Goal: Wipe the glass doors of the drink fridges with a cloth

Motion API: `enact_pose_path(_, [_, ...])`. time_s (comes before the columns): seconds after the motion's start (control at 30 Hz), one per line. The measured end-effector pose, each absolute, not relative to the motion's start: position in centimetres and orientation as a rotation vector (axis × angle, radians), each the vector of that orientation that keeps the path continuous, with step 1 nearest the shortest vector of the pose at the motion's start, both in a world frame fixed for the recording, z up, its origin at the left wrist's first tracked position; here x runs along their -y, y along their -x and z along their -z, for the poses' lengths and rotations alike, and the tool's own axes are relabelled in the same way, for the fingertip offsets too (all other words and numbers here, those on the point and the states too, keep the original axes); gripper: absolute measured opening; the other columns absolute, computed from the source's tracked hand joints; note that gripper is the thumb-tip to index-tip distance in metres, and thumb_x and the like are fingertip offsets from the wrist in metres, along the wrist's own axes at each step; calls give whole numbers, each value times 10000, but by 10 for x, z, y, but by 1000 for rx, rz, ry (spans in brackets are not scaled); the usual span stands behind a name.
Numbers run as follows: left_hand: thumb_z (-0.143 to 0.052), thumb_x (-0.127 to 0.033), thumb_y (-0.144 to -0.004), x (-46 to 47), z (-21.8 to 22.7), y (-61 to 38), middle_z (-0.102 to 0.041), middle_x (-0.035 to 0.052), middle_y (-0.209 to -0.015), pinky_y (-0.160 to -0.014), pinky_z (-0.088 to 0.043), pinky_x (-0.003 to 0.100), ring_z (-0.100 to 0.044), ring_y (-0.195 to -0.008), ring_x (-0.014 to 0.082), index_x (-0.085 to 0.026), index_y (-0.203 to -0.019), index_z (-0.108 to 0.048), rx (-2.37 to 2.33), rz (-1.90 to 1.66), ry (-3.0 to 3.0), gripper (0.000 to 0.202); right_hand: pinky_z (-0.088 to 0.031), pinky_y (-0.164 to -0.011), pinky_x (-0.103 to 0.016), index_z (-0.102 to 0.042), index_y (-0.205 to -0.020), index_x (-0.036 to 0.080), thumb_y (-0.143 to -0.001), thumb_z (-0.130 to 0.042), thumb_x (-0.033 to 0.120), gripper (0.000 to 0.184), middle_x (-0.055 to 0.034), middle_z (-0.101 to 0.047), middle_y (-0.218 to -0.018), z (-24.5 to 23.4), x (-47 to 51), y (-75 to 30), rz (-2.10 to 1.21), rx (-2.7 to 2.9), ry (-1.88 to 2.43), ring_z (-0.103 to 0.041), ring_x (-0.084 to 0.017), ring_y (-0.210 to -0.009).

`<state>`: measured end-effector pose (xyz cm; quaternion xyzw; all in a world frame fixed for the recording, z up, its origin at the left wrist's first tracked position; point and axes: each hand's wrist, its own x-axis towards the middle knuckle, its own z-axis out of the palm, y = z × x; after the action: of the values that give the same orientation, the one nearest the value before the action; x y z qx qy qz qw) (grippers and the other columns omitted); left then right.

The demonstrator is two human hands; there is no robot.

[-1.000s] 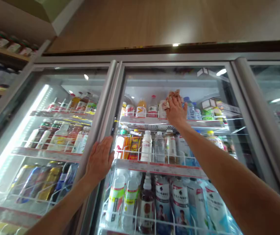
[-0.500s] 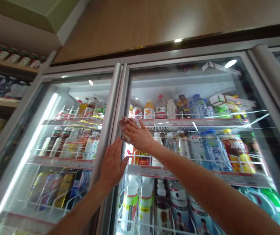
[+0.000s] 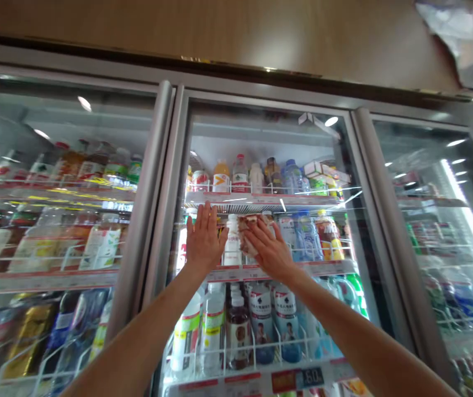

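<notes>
My left hand (image 3: 204, 238) lies flat with its fingers stretched upward against the glass door (image 3: 302, 149) of the middle drinks fridge. Just right of it, my right hand (image 3: 266, 249) presses a crumpled pale cloth (image 3: 247, 230) onto the same glass at the height of the second shelf. Behind the glass stand rows of bottles (image 3: 240, 176) on wire shelves. The door's vertical metal handle (image 3: 165, 193) runs to the left of my left hand.
A second glass-door fridge (image 3: 54, 220) full of bottles and cans stands at the left, a third (image 3: 439, 220) at the right. A wood-look panel (image 3: 236, 33) runs above the fridges. Crumpled silvery material (image 3: 463, 38) shows at the top right.
My left hand moved off the door handle onto the glass. My right hand swept the cloth from the top shelf level left, then down to the middle of the door. The view shifted right.
</notes>
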<state>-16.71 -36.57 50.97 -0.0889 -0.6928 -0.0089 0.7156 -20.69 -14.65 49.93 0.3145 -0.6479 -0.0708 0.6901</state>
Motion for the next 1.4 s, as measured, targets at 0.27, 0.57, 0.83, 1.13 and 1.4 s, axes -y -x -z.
enact_pose_path(0.27, [-286,-428,-891,359,-503,172,-241,143,-1465,-1105,-116,502,-132,-1381,258,-96,-1363,-321,1569,-32,160,578,-234,-1041,-514,-424,-1318,137,-876,-296,272,480,-137,-405,-1384,-499,83,222,-274,1421,-196,-249,-264,-1341])
enact_pose_path(0.57, [-245,-455,-886,363,-505,174,-254,134,-1463,-1093,-152,509,-158,-1376,252,-135,-1385,-282,1544,-79,142,594,-195,-1034,-526,-440,-1301,128,-879,-303,256,462,-190,-464,-1321,-503,-7,237,-303,1323,-198,-354,-290,-1279])
enact_pose_path(0.83, [-255,-450,-878,363,-506,172,-248,121,-1467,-1092,-163,521,-184,-1367,269,-159,-1390,-277,1540,-76,128,589,-167,-1099,-439,-462,-1285,238,-851,-366,245,444,-41,-450,-1365,-470,26,233,-13,1413,-574,-294,-188,-1328])
enact_pose_path(1.13, [-239,-459,-876,362,-506,172,-272,145,-1454,-1091,-164,511,-190,-1366,268,-110,-1368,-316,1549,-89,112,608,-188,-1077,-481,-448,-1303,152,-867,-335,259,463,-101,-403,-1393,-485,38,231,-195,1392,-410,-217,-238,-1357])
enact_pose_path(1.4, [-267,-460,-887,362,-503,173,-274,130,-1455,-1091,-169,507,-182,-1370,255,-147,-1378,-298,1532,-74,135,583,-185,-1046,-541,-450,-1296,145,-858,-337,235,461,-145,-466,-1335,-494,46,234,-263,1348,-240,-337,-264,-1302])
